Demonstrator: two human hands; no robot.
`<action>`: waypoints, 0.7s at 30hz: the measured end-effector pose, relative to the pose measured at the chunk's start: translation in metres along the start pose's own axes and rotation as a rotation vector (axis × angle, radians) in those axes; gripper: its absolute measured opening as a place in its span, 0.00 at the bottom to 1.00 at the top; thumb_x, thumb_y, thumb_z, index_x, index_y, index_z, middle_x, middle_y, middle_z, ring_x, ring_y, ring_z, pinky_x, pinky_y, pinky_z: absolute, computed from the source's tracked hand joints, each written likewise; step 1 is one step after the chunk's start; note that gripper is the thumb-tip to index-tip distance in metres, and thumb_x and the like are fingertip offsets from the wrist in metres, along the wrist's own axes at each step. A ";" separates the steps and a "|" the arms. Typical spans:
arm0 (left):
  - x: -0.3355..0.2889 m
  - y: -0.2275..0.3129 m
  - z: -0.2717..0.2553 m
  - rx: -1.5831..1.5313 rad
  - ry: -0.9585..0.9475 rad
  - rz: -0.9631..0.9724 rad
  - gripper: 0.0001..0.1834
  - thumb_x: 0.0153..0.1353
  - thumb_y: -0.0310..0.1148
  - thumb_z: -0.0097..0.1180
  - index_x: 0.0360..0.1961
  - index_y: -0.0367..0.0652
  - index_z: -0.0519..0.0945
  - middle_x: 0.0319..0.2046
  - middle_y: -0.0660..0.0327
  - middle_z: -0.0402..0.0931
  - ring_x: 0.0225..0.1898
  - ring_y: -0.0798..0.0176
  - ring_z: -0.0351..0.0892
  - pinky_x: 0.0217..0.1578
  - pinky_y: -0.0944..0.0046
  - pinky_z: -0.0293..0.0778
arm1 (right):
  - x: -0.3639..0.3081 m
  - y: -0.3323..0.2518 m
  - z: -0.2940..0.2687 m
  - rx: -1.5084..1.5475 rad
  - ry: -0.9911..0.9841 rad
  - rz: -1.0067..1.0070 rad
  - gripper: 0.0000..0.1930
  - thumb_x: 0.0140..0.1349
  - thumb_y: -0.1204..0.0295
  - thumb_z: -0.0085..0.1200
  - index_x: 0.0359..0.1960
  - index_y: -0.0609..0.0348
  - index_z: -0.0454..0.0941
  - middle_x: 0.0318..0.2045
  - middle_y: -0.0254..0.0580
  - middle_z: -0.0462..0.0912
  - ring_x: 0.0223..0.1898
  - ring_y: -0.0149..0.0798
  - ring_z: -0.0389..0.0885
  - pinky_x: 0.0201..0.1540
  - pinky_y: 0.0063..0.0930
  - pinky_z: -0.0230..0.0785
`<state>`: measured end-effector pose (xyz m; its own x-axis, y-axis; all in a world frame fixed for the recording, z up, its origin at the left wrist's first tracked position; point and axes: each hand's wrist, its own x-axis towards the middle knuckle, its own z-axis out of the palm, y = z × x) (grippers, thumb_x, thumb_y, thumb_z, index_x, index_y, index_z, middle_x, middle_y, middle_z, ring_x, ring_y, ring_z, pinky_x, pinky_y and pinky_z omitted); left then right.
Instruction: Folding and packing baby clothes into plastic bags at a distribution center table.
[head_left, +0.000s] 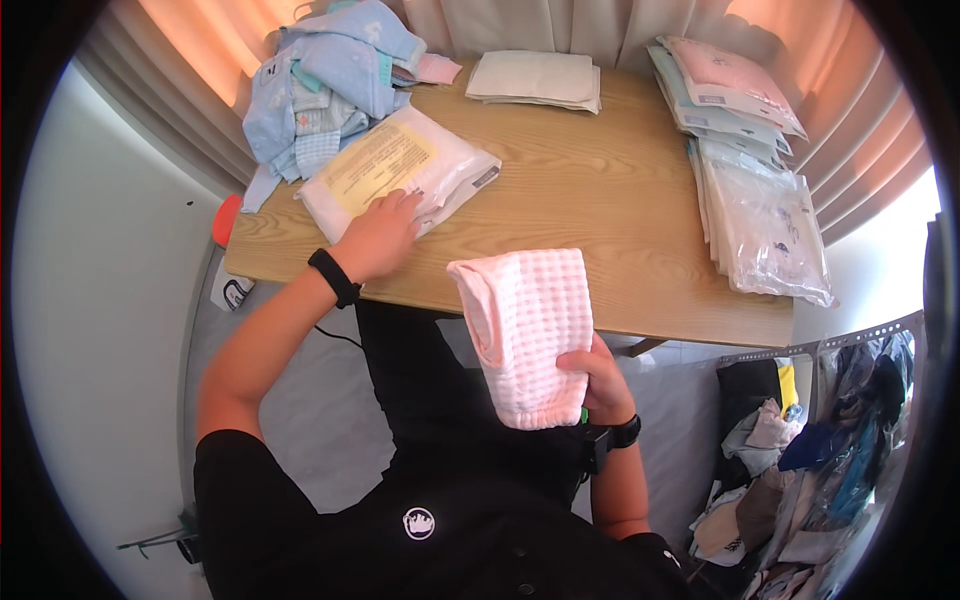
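Observation:
My left hand [384, 236] rests on the near edge of a clear plastic bag [460, 188] with folded pale pink cloth inside and a yellow printed sheet [384, 166] on top. Its fingers lie extended over the plastic. In front of my body, beyond the table's near edge, my right hand [600, 378] is closed on the lower right side of a folded pink-and-white checked garment [535, 325]. That garment has a gathered lower edge, and its folded layers part at the left. The right fingers are mostly hidden behind the cloth.
On the wooden table [600, 190], a heap of light blue clothes [335, 70] lies at the far left. Folded cream cloths [533, 80] lie at the back. Bagged garments [762, 215] are stacked on the right. A rack with clothes [850, 400] stands at lower right.

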<state>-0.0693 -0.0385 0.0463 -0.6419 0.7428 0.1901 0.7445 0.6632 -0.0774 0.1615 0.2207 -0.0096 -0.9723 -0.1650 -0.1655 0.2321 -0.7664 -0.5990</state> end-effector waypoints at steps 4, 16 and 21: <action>0.001 -0.005 0.007 0.094 0.026 -0.013 0.25 0.55 0.24 0.49 0.57 0.37 0.66 0.47 0.48 0.69 0.46 0.49 0.74 0.38 0.56 0.77 | 0.002 0.001 0.002 0.012 0.019 -0.021 0.31 0.50 0.82 0.51 0.61 0.69 0.62 0.54 0.51 0.75 0.53 0.44 0.76 0.57 0.37 0.69; 0.012 -0.017 -0.049 0.014 0.287 -0.046 0.08 0.56 0.30 0.54 0.34 0.39 0.79 0.24 0.53 0.76 0.26 0.50 0.79 0.27 0.56 0.75 | -0.003 -0.001 0.036 -0.246 0.221 -0.435 0.23 0.64 0.76 0.49 0.61 0.68 0.63 0.55 0.46 0.74 0.54 0.35 0.73 0.57 0.30 0.66; 0.013 0.020 -0.103 -0.173 0.367 -0.035 0.10 0.58 0.33 0.55 0.37 0.37 0.81 0.27 0.52 0.78 0.26 0.50 0.78 0.28 0.58 0.74 | 0.025 -0.030 0.094 -0.496 -0.009 -0.496 0.21 0.66 0.74 0.48 0.60 0.68 0.64 0.53 0.44 0.75 0.51 0.32 0.73 0.54 0.28 0.66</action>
<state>-0.0440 -0.0249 0.1477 -0.5828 0.6171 0.5287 0.7630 0.6394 0.0949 0.1275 0.1806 0.0779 -0.9665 0.1240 0.2247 -0.2554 -0.3796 -0.8892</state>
